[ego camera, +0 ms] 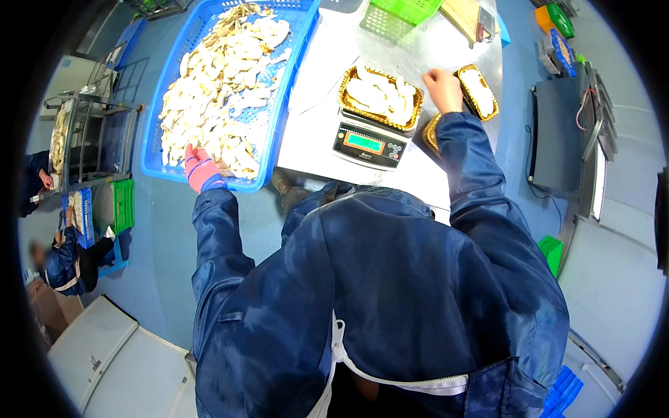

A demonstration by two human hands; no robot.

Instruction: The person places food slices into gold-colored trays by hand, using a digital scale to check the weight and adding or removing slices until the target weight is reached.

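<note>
My left hand (201, 170), in a pink glove, reaches over the near rim of a large blue plastic crate (293, 104). Its fingers touch the pale mushroom slices (219, 89) heaped inside; whether it grips any is hidden. My bare right hand (443, 90) is above the steel table with its fingers curled in, and nothing shows in it. Left of that hand, a gold-edged tray (405, 124) of slices rests on a digital scale (372, 140) with a lit display. To its right is another gold-edged tray (491, 114) holding pale slices (476, 91).
More gold trays (431, 133) lie partly under my right forearm. A green basket (410, 10) and a wooden board (460, 18) are at the table's far side. At left, a person (68, 261) works beside a blue crate (86, 217), near a metal rack (99, 141).
</note>
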